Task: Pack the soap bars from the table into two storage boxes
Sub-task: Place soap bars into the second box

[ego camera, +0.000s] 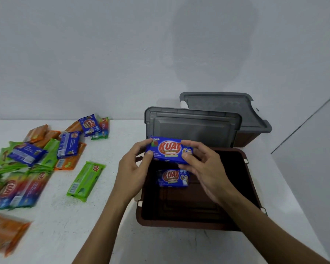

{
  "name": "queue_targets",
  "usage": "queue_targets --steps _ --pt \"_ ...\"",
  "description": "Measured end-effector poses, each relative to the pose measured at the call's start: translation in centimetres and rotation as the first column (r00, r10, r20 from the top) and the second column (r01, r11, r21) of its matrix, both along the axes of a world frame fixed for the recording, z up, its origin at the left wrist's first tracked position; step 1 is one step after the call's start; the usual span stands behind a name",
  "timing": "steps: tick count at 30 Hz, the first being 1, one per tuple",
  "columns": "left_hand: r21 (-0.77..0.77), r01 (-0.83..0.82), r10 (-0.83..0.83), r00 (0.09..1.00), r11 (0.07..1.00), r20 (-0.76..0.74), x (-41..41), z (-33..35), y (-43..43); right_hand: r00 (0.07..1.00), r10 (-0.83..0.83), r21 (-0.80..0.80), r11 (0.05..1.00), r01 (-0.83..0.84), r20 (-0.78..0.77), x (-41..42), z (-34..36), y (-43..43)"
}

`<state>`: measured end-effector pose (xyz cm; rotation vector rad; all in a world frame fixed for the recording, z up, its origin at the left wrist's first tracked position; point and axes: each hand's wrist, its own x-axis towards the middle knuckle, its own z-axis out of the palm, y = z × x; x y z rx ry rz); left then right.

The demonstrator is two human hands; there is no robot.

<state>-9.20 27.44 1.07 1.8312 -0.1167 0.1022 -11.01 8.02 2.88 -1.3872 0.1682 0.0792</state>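
Note:
Both hands hold one blue soap bar [169, 150] level above the far end of the near brown storage box [251, 189]. My left hand [133, 168] pinches its left end, and my right hand [204, 166] grips its right end. Another blue soap bar [171, 178] lies flat on the floor of that box, near its far wall. Behind it stands the second brown box [248, 139], whose inside is hidden. A heap of green, orange, blue and multicoloured soap bars [32, 159] covers the left of the white table [107, 216]. One green bar [86, 181] lies apart, closer to the box.
A grey lid [192, 126] leans upright behind the near box. A second grey lid [223, 109] tilts on the far box. An orange pack [6, 233] lies at the table's front left. The wall is close behind, and the table's right edge runs just past the boxes.

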Motion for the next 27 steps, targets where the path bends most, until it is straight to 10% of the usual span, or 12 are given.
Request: queue_targets --steps 7,14,20,27 --pt "0.477 -0.033 -0.016 0.995 0.878 0.098 0.9 -3.0 2.6 0.985 0.104 -0.23 0.964 -0.134 -0.14 0.9 -2.6 -1.4" --pt "0.478 0.04 -0.07 0.996 0.878 0.047 0.4 -3.3 3.0 0.965 0.126 -0.446 0.868 -0.219 -0.229 2.0 -6.0 -0.6" --pt "0.47 0.058 -0.089 0.995 0.881 0.045 0.6 -3.9 3.3 0.975 0.179 -0.838 0.504 -0.207 -0.133 2.0 -6.5 -0.4" --pt "0.491 0.09 -0.119 0.993 0.866 0.028 0.7 -4.2 3.5 0.949 0.234 -0.877 0.383 -0.29 -0.211 2.1 -6.7 -0.2"
